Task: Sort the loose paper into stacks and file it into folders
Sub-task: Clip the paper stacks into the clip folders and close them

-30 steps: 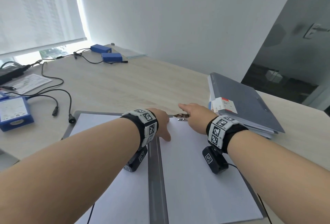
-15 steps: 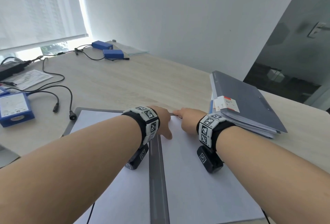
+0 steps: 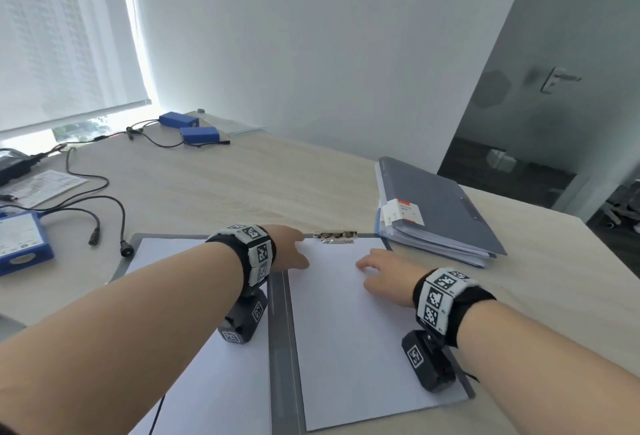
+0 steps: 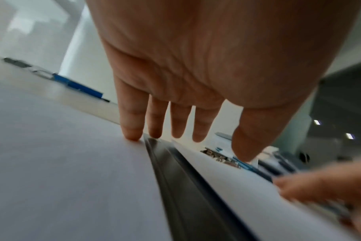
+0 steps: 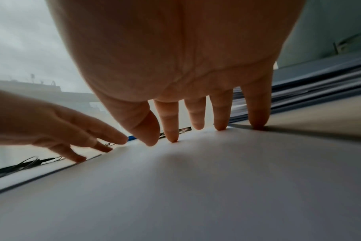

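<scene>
paper [image 3: 360,323] lies in white sheets on both halves of an open grey folder [image 3: 280,348] on the wooden table [image 3: 242,185], seen from the head. a metal clip [image 3: 335,236] sits at the top edge of the right sheet. the left hand [image 3: 289,249] lies flat across the top of the folder's spine, and the right hand [image 3: 382,277] lies flat on the right sheet below the clip, fingers loosely spread. a stack of closed folders [image 3: 436,206] sits just beside the open one on the right. blue boxes [image 3: 20,244] and black cables [image 3: 97,206] lie to the left.

from the left wrist, the left hand [image 4: 206,65] has its fingers [image 4: 132,124] straight and slightly apart, the outermost tip touching the left sheet by the dark spine [image 4: 185,187]; the picture is blurred.

from the right wrist, the right hand [image 5: 175,57] is spread, fingertips [image 5: 172,130] pressing the paper [image 5: 196,187] near its top edge. the left hand [image 5: 52,124] reaches in with straight fingers at the sheet's corner.
</scene>
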A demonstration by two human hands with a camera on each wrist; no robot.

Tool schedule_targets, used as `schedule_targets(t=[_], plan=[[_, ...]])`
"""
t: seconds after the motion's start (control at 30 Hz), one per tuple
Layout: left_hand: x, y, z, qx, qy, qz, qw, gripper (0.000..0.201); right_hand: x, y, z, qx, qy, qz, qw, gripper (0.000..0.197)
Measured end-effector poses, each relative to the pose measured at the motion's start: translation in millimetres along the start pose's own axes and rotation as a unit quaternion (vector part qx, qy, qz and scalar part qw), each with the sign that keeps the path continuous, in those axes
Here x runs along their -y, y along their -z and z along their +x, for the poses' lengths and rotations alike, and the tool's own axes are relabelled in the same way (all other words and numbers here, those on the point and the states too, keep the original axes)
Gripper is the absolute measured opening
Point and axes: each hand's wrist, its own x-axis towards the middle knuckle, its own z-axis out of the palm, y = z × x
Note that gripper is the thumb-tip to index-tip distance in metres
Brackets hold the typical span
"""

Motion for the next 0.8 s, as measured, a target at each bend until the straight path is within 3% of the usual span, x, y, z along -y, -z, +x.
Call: schedule_targets(t=[0.13,0.37,0.47,0.63,0.8], plan=[[3,-4,-24,-0.053,-0.013,-0.075,0.996,0.056,-15,-16,-37,0.034,-0.015,-0.033,0.999,0.063],[-4,-31,-84,-0.055,-0.069,0.012,0.996,0.056,-19,-28,-79,0.056,-0.065,-0.085,0.993,0.081],[-5,-40,-114,-0.031,-0.093,0.034,0.995,0.072,-17,-32,-89,0.052,-0.078,-0.102,0.990,0.083],[7,-63,-161,0.074,-0.124,0.084,0.986,0.115,-18,-43,-96,0.038,-0.095,-0.098,0.990,0.079],[21,-79,-180,0.071,-0.103,0.203,0.971,0.119,-23,-48,-98,0.026,-0.102,-0.081,0.991,0.079]])
